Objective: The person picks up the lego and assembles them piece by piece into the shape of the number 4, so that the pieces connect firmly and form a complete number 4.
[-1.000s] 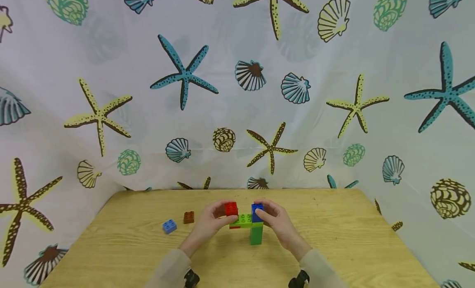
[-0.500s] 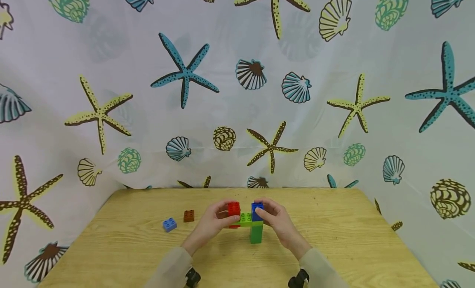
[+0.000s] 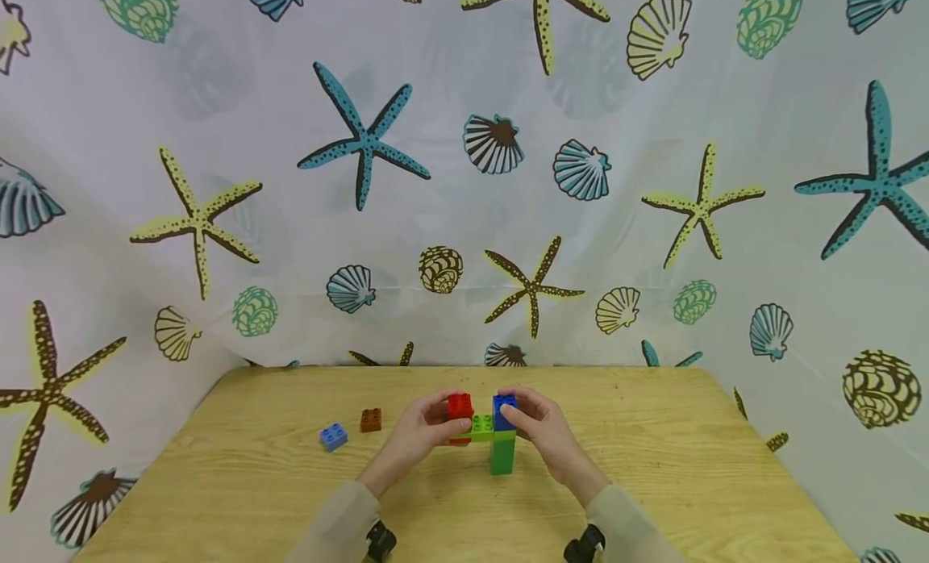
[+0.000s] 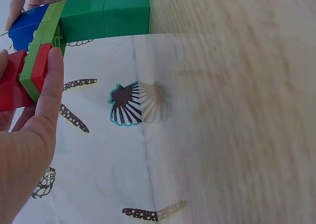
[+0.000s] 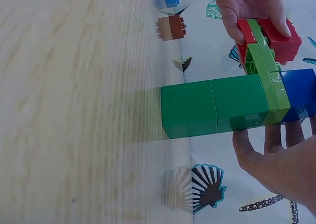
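A column of two stacked green blocks [image 3: 502,456] stands on the table. On its top lies a light green plate [image 3: 482,426] that reaches left past the column. Above the column, on the plate, sits a blue block [image 3: 504,412], which my right hand [image 3: 546,434] grips between thumb and fingers. My left hand [image 3: 414,435] holds a red block [image 3: 460,406] over the plate's left end. Studs show between red block and plate in the right wrist view. Under that end is a thin red piece [image 5: 246,32], with a left finger against it.
To the left on the wooden table [image 3: 254,474] lie a light blue brick [image 3: 333,436] and a brown brick [image 3: 371,419]. Behind the table's far edge hangs a white cloth [image 3: 406,321] printed with starfish and shells.
My left hand has shifted slightly right with the red block, which now covers more of the light green plate's left end. The right hand keeps its grip on the blue block.
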